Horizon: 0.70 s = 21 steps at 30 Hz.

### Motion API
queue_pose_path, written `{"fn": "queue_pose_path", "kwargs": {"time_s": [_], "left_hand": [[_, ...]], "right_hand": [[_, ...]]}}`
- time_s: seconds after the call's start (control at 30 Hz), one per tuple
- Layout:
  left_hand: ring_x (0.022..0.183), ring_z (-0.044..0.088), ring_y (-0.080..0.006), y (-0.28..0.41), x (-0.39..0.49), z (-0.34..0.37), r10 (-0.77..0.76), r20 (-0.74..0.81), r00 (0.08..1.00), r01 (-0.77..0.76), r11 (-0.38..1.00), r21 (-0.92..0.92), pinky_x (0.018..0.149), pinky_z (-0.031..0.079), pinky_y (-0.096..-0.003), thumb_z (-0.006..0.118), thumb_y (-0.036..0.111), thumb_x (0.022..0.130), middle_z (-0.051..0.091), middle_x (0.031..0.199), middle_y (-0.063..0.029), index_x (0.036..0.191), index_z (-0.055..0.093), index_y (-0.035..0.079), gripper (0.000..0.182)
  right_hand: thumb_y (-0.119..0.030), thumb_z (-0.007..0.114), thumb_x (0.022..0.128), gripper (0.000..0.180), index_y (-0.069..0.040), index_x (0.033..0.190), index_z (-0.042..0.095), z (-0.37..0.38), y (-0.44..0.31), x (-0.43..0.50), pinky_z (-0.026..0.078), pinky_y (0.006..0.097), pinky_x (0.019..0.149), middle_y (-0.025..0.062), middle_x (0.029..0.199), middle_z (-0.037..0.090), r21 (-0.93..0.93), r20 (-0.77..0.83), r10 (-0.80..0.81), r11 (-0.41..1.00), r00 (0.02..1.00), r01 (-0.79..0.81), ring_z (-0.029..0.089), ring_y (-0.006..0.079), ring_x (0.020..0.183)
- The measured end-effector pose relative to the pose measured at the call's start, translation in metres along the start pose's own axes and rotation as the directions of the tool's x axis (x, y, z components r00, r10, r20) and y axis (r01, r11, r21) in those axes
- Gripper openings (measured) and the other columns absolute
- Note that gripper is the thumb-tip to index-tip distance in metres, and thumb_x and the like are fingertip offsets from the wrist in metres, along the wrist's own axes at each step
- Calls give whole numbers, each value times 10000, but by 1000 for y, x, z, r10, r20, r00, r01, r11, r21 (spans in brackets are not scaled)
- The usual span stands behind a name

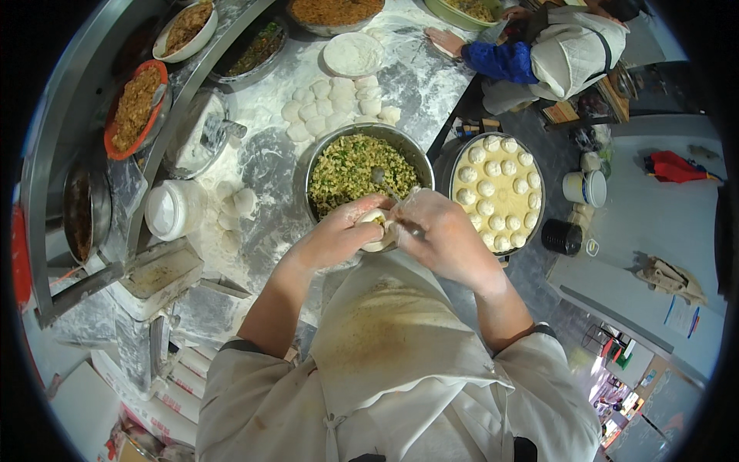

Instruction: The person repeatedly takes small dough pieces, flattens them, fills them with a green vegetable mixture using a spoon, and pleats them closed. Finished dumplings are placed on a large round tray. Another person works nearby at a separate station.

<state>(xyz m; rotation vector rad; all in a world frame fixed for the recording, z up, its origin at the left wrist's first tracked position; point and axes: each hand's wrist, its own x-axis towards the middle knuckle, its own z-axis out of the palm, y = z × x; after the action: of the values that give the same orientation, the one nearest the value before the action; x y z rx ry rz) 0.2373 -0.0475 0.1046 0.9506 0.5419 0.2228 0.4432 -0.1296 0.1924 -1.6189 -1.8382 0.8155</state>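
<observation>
My left hand (338,231) cups a round dough wrapper (378,245) with a little filling showing at its centre. At the wrapper's right edge, my right hand (444,231) pinches the dough between thumb and fingers. Both hands are over the near rim of a steel bowl (428,167). Inside that bowl lies a chopped yellow and green filling (355,167), with a metal spoon (379,175) resting in it. To the right, a round steamer tray (508,193) bears several pleated buns (486,187), spaced apart on a pale liner.
Flattened dough rounds (326,107) lie behind the bowl on a floured table (268,156). More dough pieces (228,211) sit left, near a white lidded tub (173,211). A metal shelf (199,78) holds filling bowls. A co-worker's hand (445,40) rests at the far table edge.
</observation>
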Motion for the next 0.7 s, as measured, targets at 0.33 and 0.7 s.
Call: {"fn": "queue_pose_path", "kwargs": {"time_s": [0.33,0.7], "left_hand": [[1249,593,-141,2,-6,8,110,-91,990,-114,992,-44,1095,474,-301,556,172,1126,646,1401,-63,1579,477,-17,497],[1079,574,-124,15,-15,7,13,-45,999,0,960,279,1002,483,-327,423,334,1190,668,1235,-58,1305,637,-14,424]], "right_hand": [[-121,765,898,210,-1,1069,747,-12,-7,4,553,482,827,174,917,669,96,-23,173,981,985,-170,667,390,910],[-126,760,892,203,-4,1052,742,-11,-11,2,558,479,821,175,947,670,3,55,-22,1000,998,22,659,390,924]]}}
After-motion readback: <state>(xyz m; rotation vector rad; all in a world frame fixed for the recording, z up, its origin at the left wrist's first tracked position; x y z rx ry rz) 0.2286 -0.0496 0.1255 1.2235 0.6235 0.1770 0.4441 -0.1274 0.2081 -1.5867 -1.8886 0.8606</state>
